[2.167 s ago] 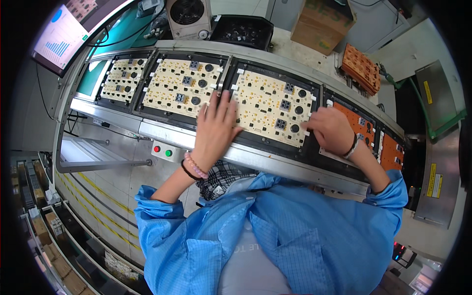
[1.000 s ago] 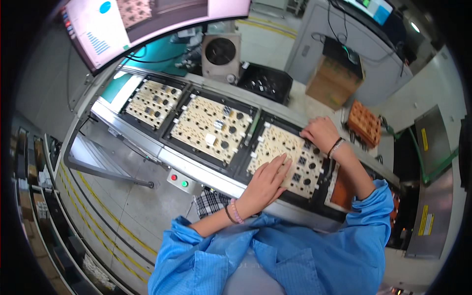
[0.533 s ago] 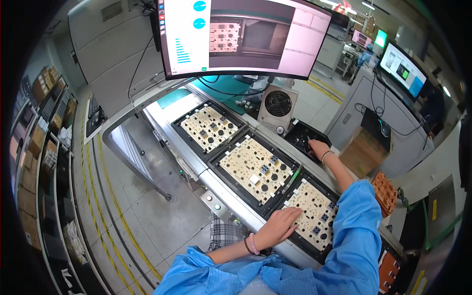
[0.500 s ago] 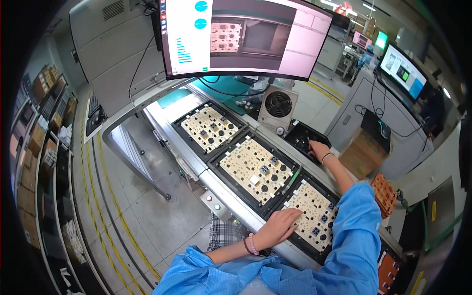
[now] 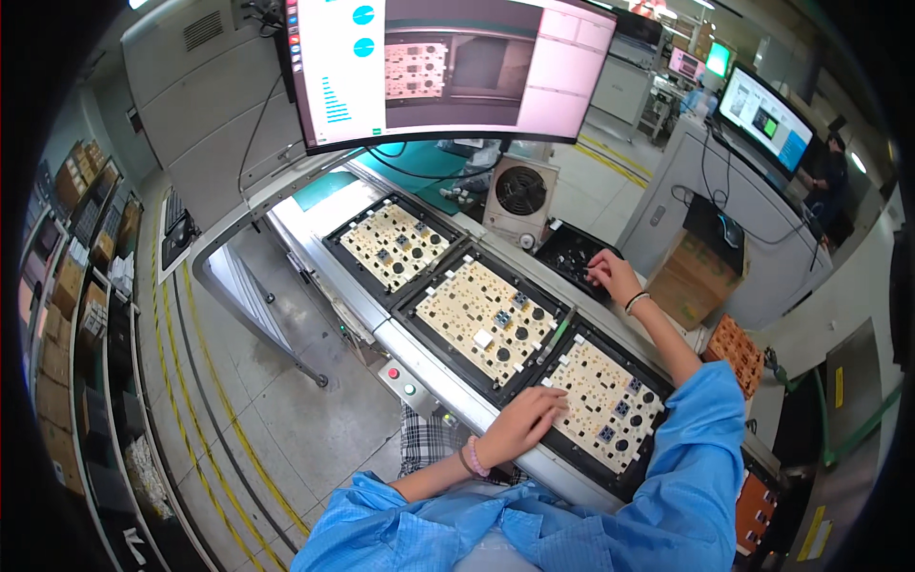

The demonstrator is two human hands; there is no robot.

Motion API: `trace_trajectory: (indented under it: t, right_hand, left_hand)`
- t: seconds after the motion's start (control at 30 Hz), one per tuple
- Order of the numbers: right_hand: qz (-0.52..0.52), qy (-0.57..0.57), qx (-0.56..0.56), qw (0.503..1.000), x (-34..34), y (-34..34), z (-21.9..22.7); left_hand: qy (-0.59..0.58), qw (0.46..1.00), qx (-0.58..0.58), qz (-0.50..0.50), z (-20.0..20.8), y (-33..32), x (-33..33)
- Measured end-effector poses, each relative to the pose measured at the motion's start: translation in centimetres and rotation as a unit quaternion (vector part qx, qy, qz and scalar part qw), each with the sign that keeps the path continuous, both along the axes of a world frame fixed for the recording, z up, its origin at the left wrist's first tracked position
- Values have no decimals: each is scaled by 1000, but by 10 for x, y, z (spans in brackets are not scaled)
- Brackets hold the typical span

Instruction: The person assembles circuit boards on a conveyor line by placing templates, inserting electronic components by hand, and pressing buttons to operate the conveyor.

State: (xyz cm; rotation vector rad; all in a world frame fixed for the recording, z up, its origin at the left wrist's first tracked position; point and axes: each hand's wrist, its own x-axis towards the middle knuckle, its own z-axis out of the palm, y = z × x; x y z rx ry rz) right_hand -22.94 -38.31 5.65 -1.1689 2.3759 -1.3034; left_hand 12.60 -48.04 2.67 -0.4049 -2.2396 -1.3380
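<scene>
My left hand [image 5: 522, 422] rests at the left corner of the nearest circuit board [image 5: 593, 398], its fingers loosely bent and partly apart, with nothing visible in them. That cream board lies in a black frame and carries dark round parts and blue-grey square connectors. My right hand [image 5: 616, 275] is just above the right rim of a black tray [image 5: 562, 271] of small dark parts. Its thumb and fingers are pinched together; whatever is between them is too small to tell. Beside it, a middle circuit board [image 5: 481, 310] has a white square block [image 5: 483, 337] on it.
A third framed circuit board [image 5: 391, 238] sits farther along the metal conveyor [image 5: 448, 381]. A monitor [image 5: 457, 76] overhangs the far end. Behind the tray stands a fan unit [image 5: 520, 191], with a cardboard box [image 5: 694, 281] to its right. Red and green buttons [image 5: 400, 381] line the near rail.
My right hand has lifted out of the tray to its right rim, fingers pinched. The left hand has slid slightly off the board toward its edge, fingers more bent. The whole view has shifted a little.
</scene>
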Motion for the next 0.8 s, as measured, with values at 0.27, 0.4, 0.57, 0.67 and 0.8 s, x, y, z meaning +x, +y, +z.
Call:
trace_trajectory:
  t: [0.27,0.4,0.57,0.67,0.8]
  right_hand:
    - [167,31,80,982,185,67,72]
    - [188,106,53,975,205,109,62]
    - [39,-26,103,994,189,165,66]
    - [7,86,86,993,169,201,52]
    - [-20,-11,78,997,164,224,36]
  left_hand:
    - [-308,681,631,-206,20,18,-28]
    - [-332,547,719,-271,15,40,-40]
    - [-370,581,672,-271,32,53,-29]
    - [-385,696,562,-229,27,61,-22]
    - [-382,772,450,-236,18,64,-8]
